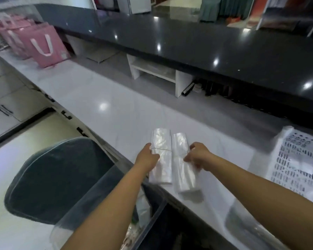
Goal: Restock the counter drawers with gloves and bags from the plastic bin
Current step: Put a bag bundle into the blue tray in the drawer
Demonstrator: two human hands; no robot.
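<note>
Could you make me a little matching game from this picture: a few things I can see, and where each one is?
Things:
1. pink gift bag
2. white perforated basket
3. dark chair cushion
4. banded bundle of clear bags

Places:
A. below the counter edge, lower left
B. under the left hand
C. far left end of the white counter
D. right edge of the counter

Pairs: 1-C, 2-D, 3-A, 4-B
</note>
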